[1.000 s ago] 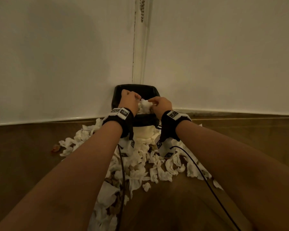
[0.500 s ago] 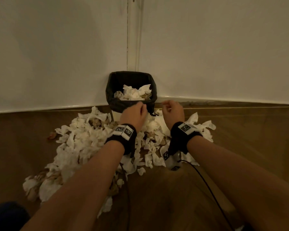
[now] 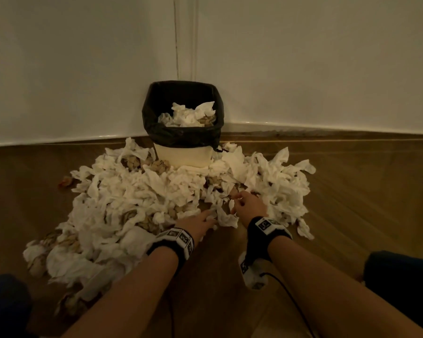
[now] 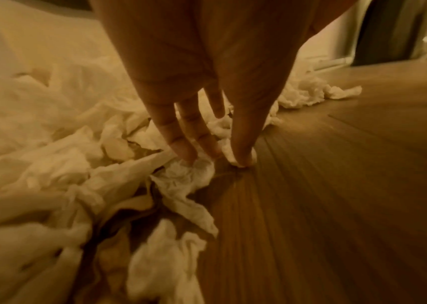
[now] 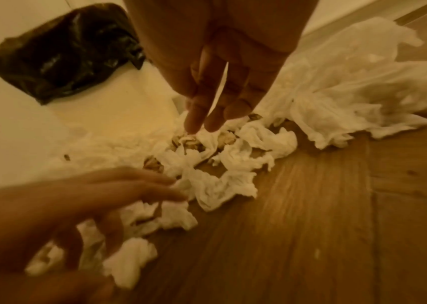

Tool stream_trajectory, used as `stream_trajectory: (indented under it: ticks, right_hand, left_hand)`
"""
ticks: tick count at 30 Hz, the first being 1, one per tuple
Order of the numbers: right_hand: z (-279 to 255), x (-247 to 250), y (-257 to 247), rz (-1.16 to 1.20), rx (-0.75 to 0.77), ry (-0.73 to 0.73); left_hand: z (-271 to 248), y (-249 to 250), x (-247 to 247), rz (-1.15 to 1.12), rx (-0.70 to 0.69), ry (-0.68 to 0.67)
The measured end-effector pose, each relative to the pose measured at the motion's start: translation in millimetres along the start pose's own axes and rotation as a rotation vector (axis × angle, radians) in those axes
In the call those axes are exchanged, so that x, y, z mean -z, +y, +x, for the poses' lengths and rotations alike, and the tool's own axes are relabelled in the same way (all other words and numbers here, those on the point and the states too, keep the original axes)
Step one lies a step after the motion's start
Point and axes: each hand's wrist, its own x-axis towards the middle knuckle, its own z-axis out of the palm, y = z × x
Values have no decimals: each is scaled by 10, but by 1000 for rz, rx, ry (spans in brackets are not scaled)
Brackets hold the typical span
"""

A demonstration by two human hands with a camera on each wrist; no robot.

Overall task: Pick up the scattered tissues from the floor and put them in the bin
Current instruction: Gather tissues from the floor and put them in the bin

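No readable brand or writing anywhere; the black wrist bands (image 3: 178, 240) carry only white square tags with black block patterns, not legible as text.

Bin (image 3: 183, 152) stands in the corner where two pale walls meet: cream body, black liner (image 3: 156, 118) folded over the rim, crumpled tissues inside (image 3: 188, 115) heaped near rim level. Scattered tissues (image 3: 122, 196) lie in a wide heap on the wooden floor (image 3: 352, 191), banked against the bin's base and spreading left and right; some brownish crumpled pieces mixed in.

Left hand (image 3: 198, 224) is low at the near edge of the heap, fingers (image 4: 181, 144) extended and fairly spread, tips pressing into a crumpled tissue (image 4: 186, 174) on the floor; nothing enclosed. Right hand (image 3: 248, 206) is just beside it, fingers hanging loosely downward, tips just above or at the tissues (image 5: 233, 156); no grasp seen.

Change since a second ago: both hands were then up at the bin's mouth with a wad of tissue between them; half a second ago they had drawn back in front of the bin, empty. Now they are down at the heap. The view has pulled back, showing more of the pile.
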Motion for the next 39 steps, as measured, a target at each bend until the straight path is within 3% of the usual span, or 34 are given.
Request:
stream_trajectory:
  ticks: [7, 15, 19, 25, 29, 35, 39]
  right_hand:
    - [-3, -152, 196, -216, 92, -147]
    - [24, -176, 253, -240, 100, -87]
    - [15, -189, 280, -326, 109, -68]
    - [-16, -264, 308, -375, 108, -49]
    - [-26, -298, 321, -456, 96, -166]
    - [-20, -354, 310, -451, 34, -286]
    - [-23, -377, 291, -561, 64, -313]
  left_hand:
    - [180, 153, 170, 75, 18, -99]
    - [294, 103, 33, 131, 69, -39]
    - [301, 34, 13, 112, 32, 125]
    - [290, 39, 83, -330, 42, 355]
    - [282, -35, 185, -538, 190, 530]
    - [267, -36, 243, -780, 284, 532]
    - [233, 1, 284, -873, 261, 554]
